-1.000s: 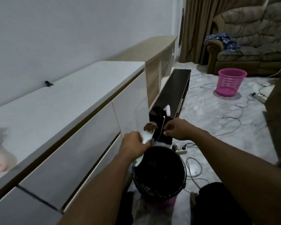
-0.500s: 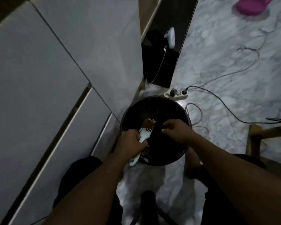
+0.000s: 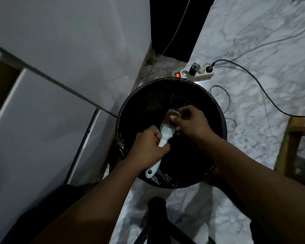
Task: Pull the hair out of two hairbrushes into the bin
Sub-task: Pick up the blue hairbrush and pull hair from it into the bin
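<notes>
A white hairbrush (image 3: 166, 133) with thin bristles is held over the round black bin (image 3: 130, 110), which is lined with a dark bag. My left hand (image 3: 148, 148) grips the brush by its handle, bristles facing up. A brown clump of hair (image 3: 173, 115) sits on the far end of the brush head. My right hand (image 3: 190, 122) reaches onto the brush head, its fingers pinching the hair clump. Only one brush is in view.
A white cabinet (image 3: 42, 106) with drawer fronts stands close on the left of the bin. A power strip (image 3: 194, 74) with a red lit switch and trailing cables lies just beyond the bin on the marble floor. A wooden frame (image 3: 289, 147) stands at right.
The camera has tilted down from the room to the bin. My right hand has moved left onto the brush head and taken hold of the hair clump; the brush stays over the bin.
</notes>
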